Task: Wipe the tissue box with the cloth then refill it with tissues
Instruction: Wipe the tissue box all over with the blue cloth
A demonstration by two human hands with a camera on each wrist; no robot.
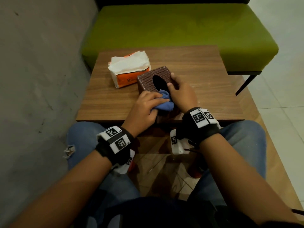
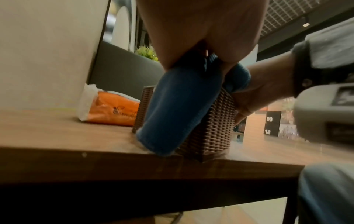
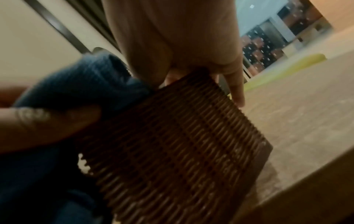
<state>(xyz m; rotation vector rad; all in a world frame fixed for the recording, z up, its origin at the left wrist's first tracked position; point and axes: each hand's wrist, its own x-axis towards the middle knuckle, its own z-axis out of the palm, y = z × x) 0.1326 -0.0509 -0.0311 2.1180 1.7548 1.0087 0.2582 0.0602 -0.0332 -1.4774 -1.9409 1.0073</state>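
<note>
While both hands [image 1: 164,99] grip it, one bunching blue cloth [image 1: 164,102], brown woven tissue box [image 1: 148,81] gapes dark

Wooden table [image 1: 189,63], green bench [image 1: 181,27], grey wall [image 1: 41,55], pale tiled floor [image 1: 283,76]

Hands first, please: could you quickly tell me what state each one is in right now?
Left hand: closed on the blue cloth, pressing it to the wicker tissue box.
Right hand: fingers curled round the tissue box, steadying it.
</note>
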